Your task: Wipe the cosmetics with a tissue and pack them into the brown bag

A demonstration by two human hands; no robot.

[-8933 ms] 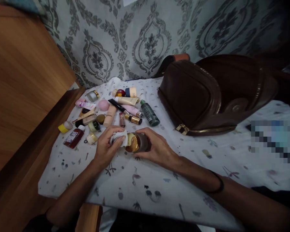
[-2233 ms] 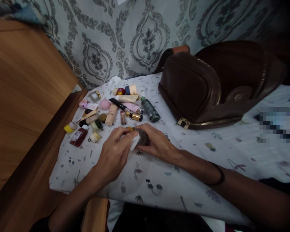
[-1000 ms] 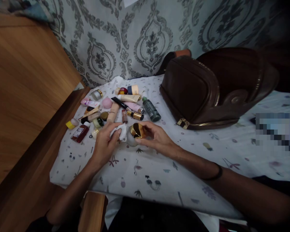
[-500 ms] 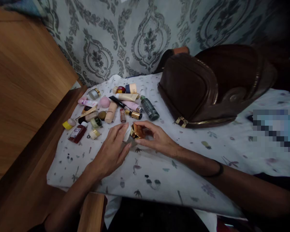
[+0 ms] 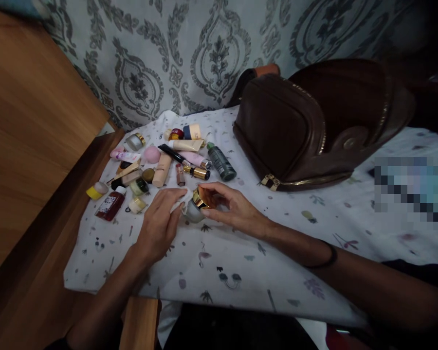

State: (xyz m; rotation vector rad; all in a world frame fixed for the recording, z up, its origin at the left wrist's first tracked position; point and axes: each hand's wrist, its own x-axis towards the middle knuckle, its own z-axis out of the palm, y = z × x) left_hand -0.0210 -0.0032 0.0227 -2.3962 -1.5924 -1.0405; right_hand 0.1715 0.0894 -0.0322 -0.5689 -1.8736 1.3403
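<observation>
My right hand [image 5: 237, 209] grips the gold lid [image 5: 201, 198] of a frosted glass jar [image 5: 193, 213], its thumb and fingers on either side of the lid. The jar is tilted just above the white patterned cloth [image 5: 233, 257]. My left hand [image 5: 160, 221] pinches a white tissue [image 5: 184, 200] against the jar's left side. Behind my hands, a gold and black tube [image 5: 197, 172], a small pinkish tube [image 5: 180, 175] and a dark green bottle [image 5: 222, 163] lie on the cloth.
A large brown leather bag [image 5: 277, 126] sits at the back right. Several cosmetics lie at the left, among them a dark red bottle [image 5: 110, 204], a pink sponge [image 5: 152, 154] and a beige tube [image 5: 162, 170]. A wooden panel [image 5: 36, 121] stands far left.
My left hand has moved slightly left, and its fingers have closed more on the tissue. More of the jar's glass body shows below the lid. The view has shifted a little.
</observation>
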